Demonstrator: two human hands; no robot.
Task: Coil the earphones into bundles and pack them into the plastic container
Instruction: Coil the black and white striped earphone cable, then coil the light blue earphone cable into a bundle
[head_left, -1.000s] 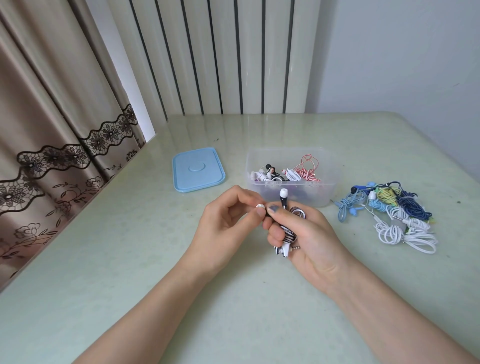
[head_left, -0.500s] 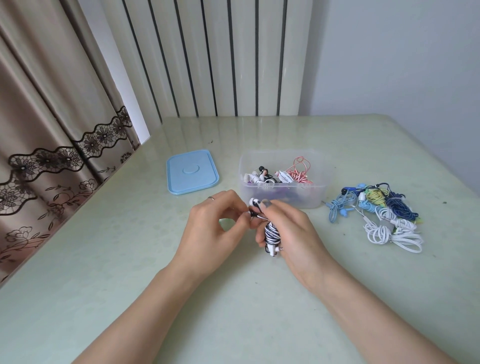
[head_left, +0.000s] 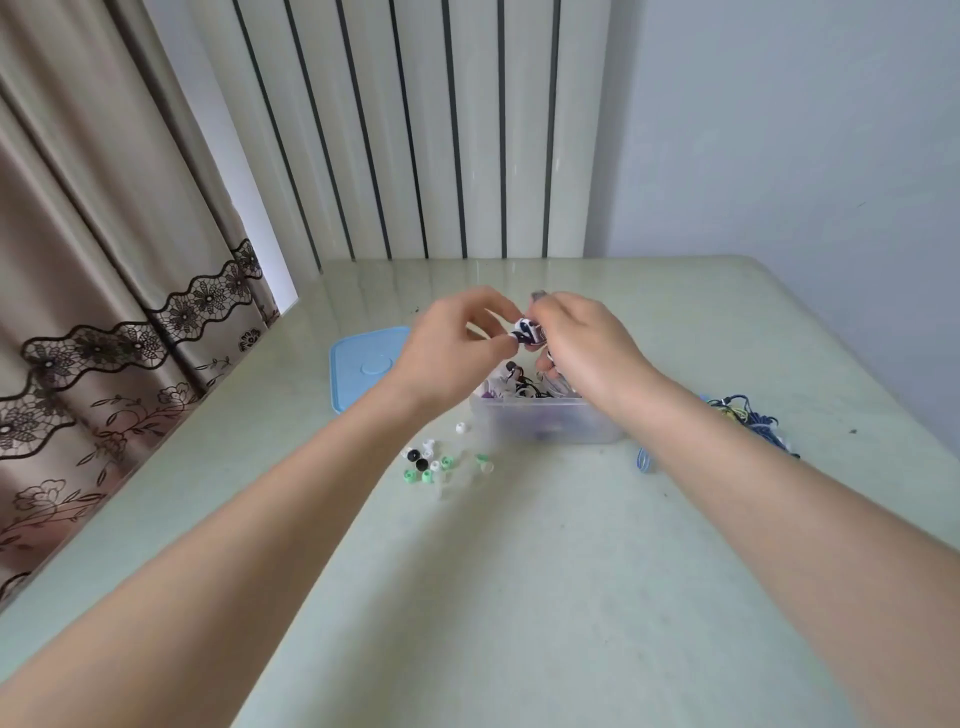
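Observation:
Both my hands are stretched out over the clear plastic container (head_left: 550, 423) in the middle of the table. Between them they hold a small black-and-white coiled earphone bundle (head_left: 525, 332) above the box. My left hand (head_left: 457, 345) pinches its left side with thumb and fingertips. My right hand (head_left: 582, 343) curls round its right side and hides most of it. Inside the container lie several coiled earphones (head_left: 511, 387), black, white and purple. A pile of uncoiled earphones (head_left: 750, 421), blue, green and white, lies right of the box, partly hidden by my right forearm.
A blue lid (head_left: 363, 364) lies flat left of the container, partly under my left hand. Several small ear tips (head_left: 431, 460), black, white and green, are scattered on the table in front of the box. A curtain hangs at the left, a wall at the right.
Both hands have moved forward and up from the near table to above the container, carrying the bundle. The view has tilted, and scattered ear tips now show in front of the box.

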